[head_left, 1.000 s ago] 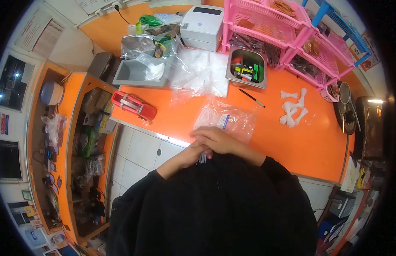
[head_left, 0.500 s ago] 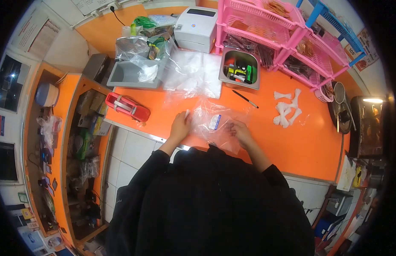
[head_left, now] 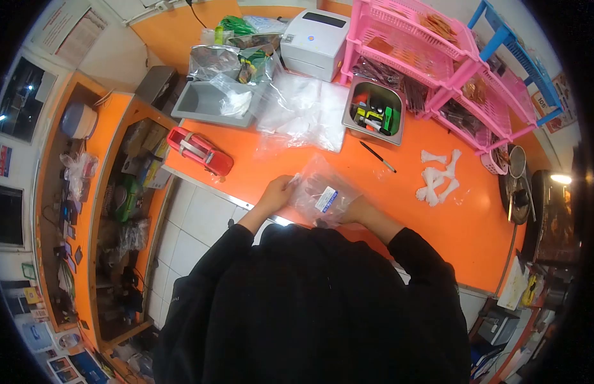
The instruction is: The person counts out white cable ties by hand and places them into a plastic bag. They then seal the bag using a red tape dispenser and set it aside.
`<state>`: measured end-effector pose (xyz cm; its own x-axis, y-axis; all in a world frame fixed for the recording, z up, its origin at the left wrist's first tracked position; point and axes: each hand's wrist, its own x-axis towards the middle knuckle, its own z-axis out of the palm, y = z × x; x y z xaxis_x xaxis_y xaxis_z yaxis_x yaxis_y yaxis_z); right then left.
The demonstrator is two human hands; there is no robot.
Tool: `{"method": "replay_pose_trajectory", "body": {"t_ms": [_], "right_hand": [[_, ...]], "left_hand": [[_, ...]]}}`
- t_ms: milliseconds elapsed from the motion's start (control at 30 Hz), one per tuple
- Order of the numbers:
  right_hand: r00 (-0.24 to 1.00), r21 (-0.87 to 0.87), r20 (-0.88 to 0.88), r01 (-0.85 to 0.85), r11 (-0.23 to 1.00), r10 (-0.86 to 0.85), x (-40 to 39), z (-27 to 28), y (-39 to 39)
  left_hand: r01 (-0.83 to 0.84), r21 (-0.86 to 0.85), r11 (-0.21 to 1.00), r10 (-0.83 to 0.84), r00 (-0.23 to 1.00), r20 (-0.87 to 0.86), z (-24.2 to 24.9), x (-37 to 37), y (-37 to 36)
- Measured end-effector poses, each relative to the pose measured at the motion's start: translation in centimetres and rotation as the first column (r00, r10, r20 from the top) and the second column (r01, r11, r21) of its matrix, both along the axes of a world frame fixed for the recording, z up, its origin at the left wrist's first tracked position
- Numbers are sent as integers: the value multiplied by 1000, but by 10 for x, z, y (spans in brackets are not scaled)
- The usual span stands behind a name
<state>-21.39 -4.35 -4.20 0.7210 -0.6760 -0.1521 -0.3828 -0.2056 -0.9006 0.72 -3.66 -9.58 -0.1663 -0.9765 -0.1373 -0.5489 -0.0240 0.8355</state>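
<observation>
A clear plastic bag (head_left: 340, 183) with a white and blue label (head_left: 326, 199) is held at the table's front edge. My left hand (head_left: 281, 193) pinches the bag's left edge between thumb and fingers. My right hand (head_left: 354, 208) reaches into the bag from the right, its stretched fingers showing blurrily through the plastic behind and above the label. Beyond the bag lies a stack of clear plastic bags (head_left: 308, 105). Bundled white strings (head_left: 431, 185) rest on the orange table (head_left: 399, 221) to the right.
A red tape dispenser-like holder (head_left: 201, 151) stands on the left, near a grey bin (head_left: 210, 110). Behind are a white label printer (head_left: 315, 43), a metal tray of markers and cutters (head_left: 374, 112), a black pen (head_left: 377, 157) and pink racks (head_left: 409, 61).
My right hand has moved left and into the bag, which now bulges around its fingers. My left hand keeps hold of the left edge. The camera view has shifted slightly.
</observation>
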Motion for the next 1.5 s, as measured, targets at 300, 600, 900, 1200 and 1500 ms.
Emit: {"method": "replay_pose_trajectory", "body": {"t_ms": [300, 600, 900, 1200, 1500], "right_hand": [[840, -397, -510, -421, 815, 185, 31, 4, -23], [997, -389, -59, -73, 919, 54, 15, 2, -8], [981, -378, -181, -131, 916, 66, 17, -64, -3], [995, -205, -82, -73, 976, 58, 8, -26, 18], [997, -148, -62, -55, 987, 46, 1, -24, 25]], "left_hand": [[-48, 34, 998, 51, 994, -98, -11, 0, 2], [-63, 52, 997, 67, 995, -73, -9, -2, 4], [-46, 77, 996, 49, 998, -31, -1, -1, 5], [-54, -67, 996, 54, 999, -2, 1, -5, 9], [-83, -33, 996, 80, 994, -71, 2, -9, 12]]}}
